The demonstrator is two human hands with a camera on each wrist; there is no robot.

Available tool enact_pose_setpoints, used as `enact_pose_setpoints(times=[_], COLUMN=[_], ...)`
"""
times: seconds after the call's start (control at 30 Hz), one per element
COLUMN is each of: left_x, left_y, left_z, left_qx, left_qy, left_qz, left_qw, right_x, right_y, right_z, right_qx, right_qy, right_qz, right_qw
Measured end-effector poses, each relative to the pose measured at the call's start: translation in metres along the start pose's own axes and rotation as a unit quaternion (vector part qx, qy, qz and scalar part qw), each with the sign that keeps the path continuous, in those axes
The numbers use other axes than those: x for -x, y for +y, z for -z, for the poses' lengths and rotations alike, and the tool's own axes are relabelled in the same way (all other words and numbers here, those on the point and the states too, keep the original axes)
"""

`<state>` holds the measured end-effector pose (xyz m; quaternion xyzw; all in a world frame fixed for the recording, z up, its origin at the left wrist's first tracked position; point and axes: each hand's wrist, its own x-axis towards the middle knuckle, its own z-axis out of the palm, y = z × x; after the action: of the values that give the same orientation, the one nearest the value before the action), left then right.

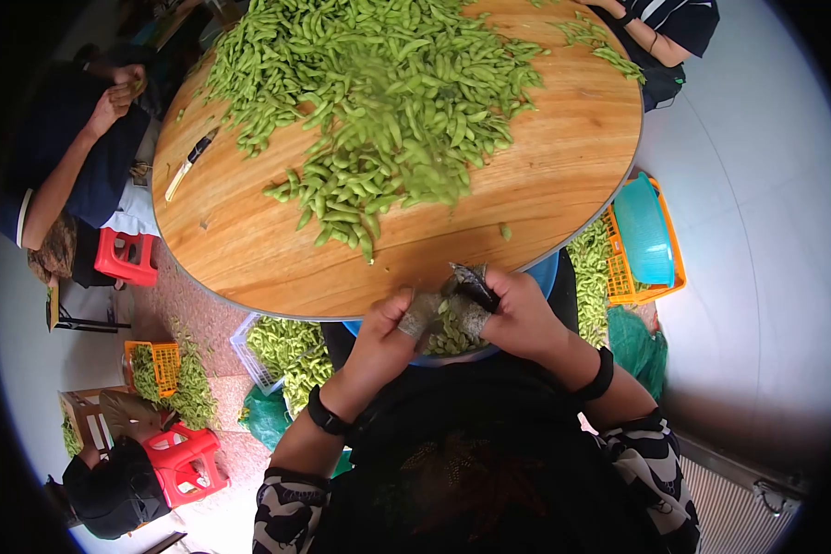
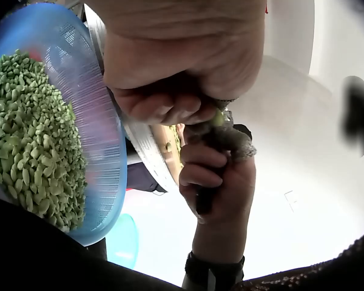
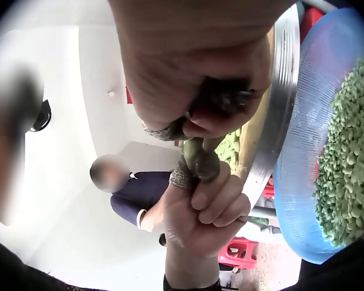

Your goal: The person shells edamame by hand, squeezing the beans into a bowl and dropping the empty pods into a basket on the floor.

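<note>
My left hand (image 1: 388, 332) and right hand (image 1: 529, 319) meet just off the table's near edge, above a blue colander (image 2: 106, 176) of shelled green beans (image 2: 39, 176). In the right wrist view the left thumb and forefinger pinch a green soybean pod (image 3: 193, 148), and the right thumb and fingertips are right at it. The right fingers curl round a small dark-handled knife (image 1: 475, 286); its blade is mostly hidden. Grey, rough wraps cover both thumbs, seen as a left thumb wrap (image 1: 419, 315) and a right thumb wrap (image 1: 472, 319).
A heap of soybean pods (image 1: 379, 102) covers much of the round wooden table (image 1: 268, 249). Another knife (image 1: 190, 166) lies at its left. An orange crate (image 1: 626, 268) with a teal basin (image 1: 644, 229) stands right. Red stools (image 1: 183, 464) and other people sit around.
</note>
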<state>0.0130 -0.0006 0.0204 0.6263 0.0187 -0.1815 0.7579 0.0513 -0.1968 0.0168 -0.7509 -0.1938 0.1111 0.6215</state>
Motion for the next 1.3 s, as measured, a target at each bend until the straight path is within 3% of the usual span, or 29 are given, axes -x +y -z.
enact_pose_setpoints(times=[0.1,0.13,0.17,0.2,0.23,0.3,0.33,0.4,0.47,0.5,0.63,0.7,0.77,0.83,0.9,0.97,1.0,1.1,1.23,1.3], left_x=[-0.004,-0.006,-0.007,-0.007,-0.006,-0.005,-0.005,-0.007,-0.01,-0.01,-0.01,-0.009,-0.005,-0.003,0.005,0.013,0.016,0.028,0.047,0.058], left_y=[-0.005,-0.011,-0.015,-0.012,-0.007,-0.003,-0.003,-0.007,-0.019,-0.017,-0.008,-0.006,-0.003,-0.003,-0.002,0.005,0.004,0.004,0.006,0.004], left_z=[0.0,0.003,0.005,0.004,0.001,-0.004,-0.006,-0.006,-0.002,-0.002,-0.002,-0.003,-0.005,-0.002,0.005,0.017,0.021,0.03,0.043,0.054], left_qx=[-0.074,-0.114,-0.153,-0.152,-0.13,-0.107,-0.094,-0.082,-0.15,-0.149,-0.18,-0.185,-0.306,-0.25,-0.191,-0.081,-0.091,-0.088,-0.085,-0.071], left_qy=[0.03,0.028,0.025,0.026,0.025,0.024,0.038,0.052,0.026,0.025,0.001,-0.004,0.021,0.045,0.075,0.094,0.1,0.102,0.148,0.169], left_qz=[-0.035,-0.083,-0.131,-0.129,-0.111,-0.094,-0.055,-0.016,-0.107,-0.106,-0.113,-0.111,-0.206,-0.211,-0.207,-0.077,-0.085,-0.069,-0.072,-0.092], left_qw=[0.996,0.99,0.979,0.98,0.985,0.99,0.993,0.995,0.983,0.983,0.977,0.976,0.929,0.944,0.957,0.989,0.987,0.989,0.983,0.979], right_x=[0.0,-0.001,-0.002,-0.003,-0.004,-0.007,-0.007,-0.007,-0.006,-0.006,-0.008,-0.007,-0.002,0.0,0.006,-0.004,-0.009,-0.026,-0.019,0.003], right_y=[0.002,0.001,-0.001,-0.003,-0.006,-0.013,-0.012,-0.011,-0.008,-0.006,0.001,-0.009,-0.016,-0.018,-0.015,-0.016,-0.016,-0.003,0.015,0.008], right_z=[0.0,-0.001,-0.002,-0.002,0.001,0.008,0.01,0.013,0.011,0.01,0.007,0.006,0.003,0.004,0.009,0.026,0.03,0.035,0.04,0.022], right_qx=[0.005,0.004,-0.085,-0.173,-0.173,-0.183,-0.183,0.019,0.04,0.062,-0.009,0.273,0.305,0.338,0.285,0.271,0.257,0.378,0.484,0.405], right_qy=[0.007,0.005,-0.003,-0.011,-0.012,-0.064,-0.064,-0.085,-0.062,-0.042,-0.062,-0.045,-0.022,-0.005,0.014,-0.007,-0.025,0.198,0.129,0.041], right_qz=[0.002,0.001,-0.03,-0.06,-0.062,-0.193,-0.194,-0.119,-0.077,-0.033,-0.044,0.03,-0.001,-0.03,0.126,0.133,0.139,0.14,0.069,0.156], right_qw=[1.0,1.0,0.996,0.983,0.983,0.962,0.962,0.989,0.994,0.997,0.997,0.96,0.952,0.941,0.95,0.953,0.956,0.893,0.863,0.9])
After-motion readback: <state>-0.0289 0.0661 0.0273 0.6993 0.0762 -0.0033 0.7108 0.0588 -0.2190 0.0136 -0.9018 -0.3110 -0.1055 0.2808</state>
